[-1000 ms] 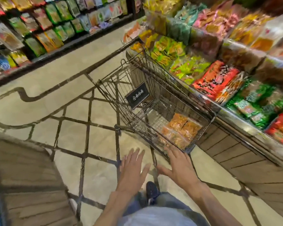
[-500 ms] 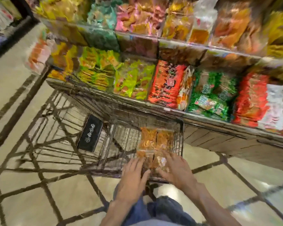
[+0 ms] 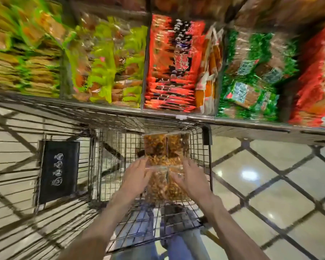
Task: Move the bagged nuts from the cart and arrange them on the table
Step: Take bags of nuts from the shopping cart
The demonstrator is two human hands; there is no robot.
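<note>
Clear bags of brown nuts lie in the wire cart [image 3: 206,166], which stands against the display table [image 3: 233,121]. The far pair of bags [image 3: 165,147] rests on the cart floor. The near pair [image 3: 166,186] sits between my hands. My left hand [image 3: 137,177] touches its left edge, fingers stretched out. My right hand [image 3: 192,182] lies on its right side, fingers spread over the clear plastic. Neither hand has curled around a bag. I cannot tell whether the near pair is lifted.
The table's divided bins hold green [image 3: 105,68], orange-red [image 3: 173,68] and dark green [image 3: 251,77] snack packs. A black sign [image 3: 58,169] hangs on the cart's child-seat flap at left. Glossy tiled floor [image 3: 270,194] lies to the right.
The view swung from the aisle to face the table and cart. Both hands went from behind the cart down into the basket and onto the near bags.
</note>
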